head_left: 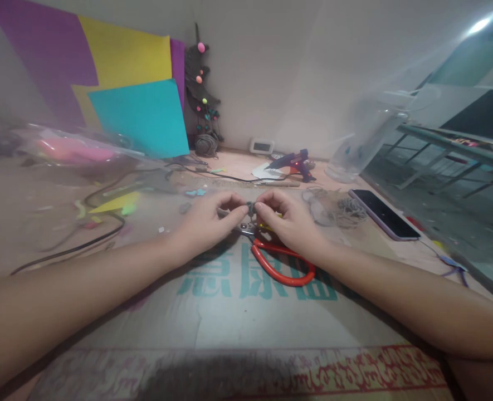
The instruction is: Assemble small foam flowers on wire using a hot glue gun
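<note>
Cardboard [246,326] bears one scissors [283,268]; left hand [206,223] and right hand [290,220] pinch one grey piece [250,209].

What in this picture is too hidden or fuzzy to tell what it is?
All in the head view:
- Small grey piece, pinched between left hand and right hand: too small, and fingertips cover most of it.
- Red-handled scissors: blades mostly hidden under the hands.
- Pink thing at left: blurred behind clear plastic.
- Green print on the cardboard: partly covered by both forearms.
</note>
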Available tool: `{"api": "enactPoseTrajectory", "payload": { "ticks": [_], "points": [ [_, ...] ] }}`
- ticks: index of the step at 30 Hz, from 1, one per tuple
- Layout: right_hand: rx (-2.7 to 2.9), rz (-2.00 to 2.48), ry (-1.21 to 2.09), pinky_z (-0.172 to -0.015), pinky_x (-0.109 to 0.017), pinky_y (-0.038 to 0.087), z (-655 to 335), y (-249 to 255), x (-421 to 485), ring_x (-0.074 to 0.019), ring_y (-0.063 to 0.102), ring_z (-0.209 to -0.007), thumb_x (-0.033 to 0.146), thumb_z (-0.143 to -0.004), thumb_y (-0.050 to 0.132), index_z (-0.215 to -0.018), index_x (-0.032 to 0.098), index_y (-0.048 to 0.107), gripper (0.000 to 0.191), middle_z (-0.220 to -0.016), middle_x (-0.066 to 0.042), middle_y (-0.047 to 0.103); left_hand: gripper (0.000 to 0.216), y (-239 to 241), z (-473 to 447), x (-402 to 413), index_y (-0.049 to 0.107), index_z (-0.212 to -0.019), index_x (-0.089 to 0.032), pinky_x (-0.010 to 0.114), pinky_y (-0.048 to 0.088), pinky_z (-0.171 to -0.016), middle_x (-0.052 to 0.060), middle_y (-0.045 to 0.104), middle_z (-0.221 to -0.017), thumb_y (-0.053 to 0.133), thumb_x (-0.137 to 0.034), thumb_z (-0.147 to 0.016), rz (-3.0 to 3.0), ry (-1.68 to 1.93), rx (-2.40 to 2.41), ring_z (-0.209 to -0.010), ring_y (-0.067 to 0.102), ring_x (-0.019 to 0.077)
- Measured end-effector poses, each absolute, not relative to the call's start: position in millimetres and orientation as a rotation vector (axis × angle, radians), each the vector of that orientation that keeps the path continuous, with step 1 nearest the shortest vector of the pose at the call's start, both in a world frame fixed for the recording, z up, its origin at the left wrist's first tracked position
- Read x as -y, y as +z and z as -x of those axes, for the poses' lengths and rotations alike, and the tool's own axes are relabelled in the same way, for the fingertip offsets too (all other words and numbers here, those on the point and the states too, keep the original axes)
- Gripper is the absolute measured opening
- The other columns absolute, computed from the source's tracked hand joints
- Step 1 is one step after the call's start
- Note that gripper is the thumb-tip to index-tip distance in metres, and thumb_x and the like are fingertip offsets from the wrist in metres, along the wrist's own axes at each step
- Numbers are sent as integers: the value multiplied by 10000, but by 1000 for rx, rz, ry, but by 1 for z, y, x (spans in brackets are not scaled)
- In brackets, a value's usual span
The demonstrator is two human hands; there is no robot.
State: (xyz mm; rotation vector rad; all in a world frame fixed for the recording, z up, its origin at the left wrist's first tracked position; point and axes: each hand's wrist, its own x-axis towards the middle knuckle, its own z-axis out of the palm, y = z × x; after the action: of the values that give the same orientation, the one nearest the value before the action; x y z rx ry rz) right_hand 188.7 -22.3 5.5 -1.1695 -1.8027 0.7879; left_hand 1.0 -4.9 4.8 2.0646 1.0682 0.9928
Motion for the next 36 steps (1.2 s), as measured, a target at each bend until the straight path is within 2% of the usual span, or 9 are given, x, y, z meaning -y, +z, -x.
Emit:
{"api": "enactPoseTrajectory", "payload": {
  "ticks": [10, 15, 20, 24, 29, 36],
  "points": [
    [1796, 1155, 805, -580, -243, 440, -188, 6, 21, -113, 552, -617, 314, -915, 551, -870, 189, 550, 133, -685, 26, 593, 202, 3, -1, 3, 639, -806, -193, 280, 469, -723, 10, 695, -786, 523, -341, -877, -2087, 960, -1069, -777, 626, 183],
    [1830, 1144, 742, -608, -241, 430, -190, 7, 22, -103, 533, -615, 344, -963, 477, -757, 186, 539, 267, -657, 25, 563, 223, 1, 0, 1, 631, -815, -185, 277, 465, -692, 20, 688, -801, 506, -354, -891, -2041, 970, -1071, -753, 620, 176],
    [1777, 1137, 855, -611, -242, 439, -190, 4, 19, -107, 555, -621, 319, -924, 544, -864, 183, 558, 150, -670, 32, 583, 222, 4, 0, 3, 623, -793, -188, 279, 459, -689, 15, 675, -770, 511, -360, -879, -2047, 965, -1091, -751, 609, 179],
    [1752, 1137, 861, -608, -242, 438, -189, 4, 18, -107, 555, -617, 331, -921, 546, -860, 184, 552, 159, -666, 33, 582, 265, 7, -1, 5, 625, -812, -188, 279, 466, -685, 21, 665, -770, 477, -393, -893, -2028, 955, -1046, -770, 609, 187],
    [1755, 1144, 857, -608, -248, 440, -189, 4, 19, -115, 571, -625, 356, -916, 552, -866, 190, 554, 173, -670, 28, 593, 209, 2, 0, 2, 633, -864, -185, 278, 477, -703, 24, 688, -842, 529, -365, -883, -2032, 986, -1064, -797, 630, 182],
    [1775, 1140, 849, -604, -243, 436, -189, 3, 18, -108, 559, -619, 339, -921, 547, -865, 189, 550, 160, -672, 32, 589, 198, 0, 0, 1, 629, -860, -180, 287, 476, -706, 23, 681, -839, 537, -353, -888, -2055, 981, -1069, -803, 630, 182]
  ]
}}
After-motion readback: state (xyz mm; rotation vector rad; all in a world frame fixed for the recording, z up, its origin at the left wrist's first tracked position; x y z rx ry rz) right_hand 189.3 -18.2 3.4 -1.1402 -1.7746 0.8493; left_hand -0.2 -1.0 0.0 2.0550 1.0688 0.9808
